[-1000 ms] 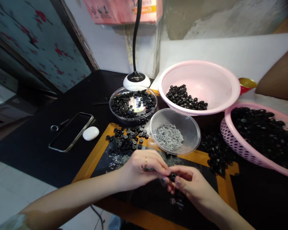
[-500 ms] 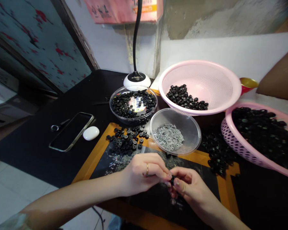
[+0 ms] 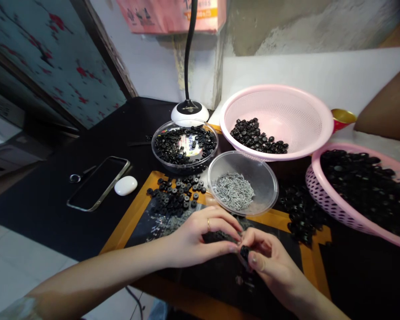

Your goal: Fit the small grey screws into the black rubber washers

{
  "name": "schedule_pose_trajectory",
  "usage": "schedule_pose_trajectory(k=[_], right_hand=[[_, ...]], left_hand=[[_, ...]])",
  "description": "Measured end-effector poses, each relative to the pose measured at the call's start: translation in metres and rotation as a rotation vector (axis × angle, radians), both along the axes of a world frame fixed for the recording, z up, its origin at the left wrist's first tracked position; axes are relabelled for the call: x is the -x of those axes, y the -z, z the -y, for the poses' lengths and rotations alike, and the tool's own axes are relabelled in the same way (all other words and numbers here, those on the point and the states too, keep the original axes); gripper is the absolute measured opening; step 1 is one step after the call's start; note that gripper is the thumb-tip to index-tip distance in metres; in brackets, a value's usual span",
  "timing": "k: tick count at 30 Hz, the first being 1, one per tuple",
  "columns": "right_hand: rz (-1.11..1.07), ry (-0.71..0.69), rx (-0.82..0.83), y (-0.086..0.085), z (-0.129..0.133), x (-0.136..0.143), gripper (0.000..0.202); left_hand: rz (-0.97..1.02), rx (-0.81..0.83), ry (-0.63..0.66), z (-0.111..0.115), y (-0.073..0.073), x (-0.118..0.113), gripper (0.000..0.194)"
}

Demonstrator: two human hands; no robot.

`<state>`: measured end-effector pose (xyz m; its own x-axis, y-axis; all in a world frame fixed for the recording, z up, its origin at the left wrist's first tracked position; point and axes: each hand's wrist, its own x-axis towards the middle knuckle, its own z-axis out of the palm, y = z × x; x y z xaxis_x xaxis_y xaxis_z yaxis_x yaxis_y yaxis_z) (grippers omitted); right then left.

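A small black piece point(image 3: 244, 252) is pinched between the thumb and fingers of my right hand point(image 3: 270, 262), low over the dark mat. My left hand point(image 3: 206, 235), with a gold ring, reaches to the same spot; its thumb and fingertips are parted beside the piece, and nothing shows between them. Behind my hands stands a clear bowl of silvery metal pins point(image 3: 234, 191). A loose pile of black discs with holes point(image 3: 175, 195) lies left of that bowl. Another clear container point(image 3: 156, 153) holds more black discs.
A pink basket point(image 3: 306, 111) with black pieces stands at the back; a fuller pink basket point(image 3: 336, 195) is at the right, beside loose black pieces point(image 3: 300, 218). A lamp base point(image 3: 190, 111) stands behind. A phone-shaped frame point(image 3: 98, 184), scissors point(image 3: 80, 176) and a white oval object point(image 3: 126, 185) lie left.
My left thumb and fingers have spread apart, with the fingers raised slightly. My right hand has shifted slightly right with the black piece, which shows more clearly.
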<state>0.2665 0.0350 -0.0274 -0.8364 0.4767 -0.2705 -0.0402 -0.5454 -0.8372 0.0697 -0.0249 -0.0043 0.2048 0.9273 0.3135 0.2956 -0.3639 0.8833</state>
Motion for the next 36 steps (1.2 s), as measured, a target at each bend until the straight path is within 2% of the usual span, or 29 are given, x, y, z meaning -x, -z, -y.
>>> schedule_pose_trajectory(k=[3,9,12,14,15,18,20,22,25,27,30,33,36], right_hand=[[0.026,-0.006,-0.079,0.002,-0.002,-0.002,0.021],[0.076,0.016,-0.134,0.003,-0.005,0.0,0.025],[0.156,0.038,-0.238,-0.002,-0.009,0.0,0.026],[0.275,0.056,-0.421,-0.005,-0.014,-0.002,0.022],[0.341,0.078,-0.566,-0.006,-0.018,-0.003,0.02],[0.477,0.197,-1.11,-0.002,-0.032,-0.009,0.014],[0.523,0.242,-1.39,0.004,-0.039,-0.013,0.017],[0.595,0.236,-1.545,0.009,-0.043,-0.015,0.024],[0.634,0.233,-1.65,0.009,-0.039,-0.012,0.024],[0.523,0.199,-1.66,0.006,-0.032,-0.007,0.018],[0.359,0.074,-1.651,0.004,-0.02,0.001,0.015],[0.346,-0.038,-1.692,0.008,-0.012,0.009,0.017],[0.343,-0.054,-1.735,0.014,-0.009,0.013,0.019]], left_hand=[[-0.011,0.021,-0.039,-0.002,0.001,0.003,0.01],[-0.032,0.026,-0.142,-0.005,0.003,0.011,0.011],[-0.156,0.029,-0.198,-0.008,0.0,0.021,0.014],[-0.347,0.024,-0.263,-0.011,-0.001,0.03,0.015],[-0.462,0.023,-0.303,-0.012,-0.002,0.035,0.015],[-0.778,0.048,-0.368,-0.016,0.0,0.049,0.02],[-0.905,0.088,-0.353,-0.017,0.002,0.054,0.024],[-0.959,0.135,-0.346,-0.018,0.003,0.057,0.025],[-0.954,0.205,-0.375,-0.017,0.004,0.06,0.025],[-0.91,0.234,-0.363,-0.016,0.005,0.061,0.019],[-0.81,0.22,-0.276,-0.016,0.007,0.06,0.01],[-0.703,0.161,-0.195,-0.015,0.008,0.056,0.014],[-0.612,0.108,-0.128,-0.014,0.01,0.052,0.016]])
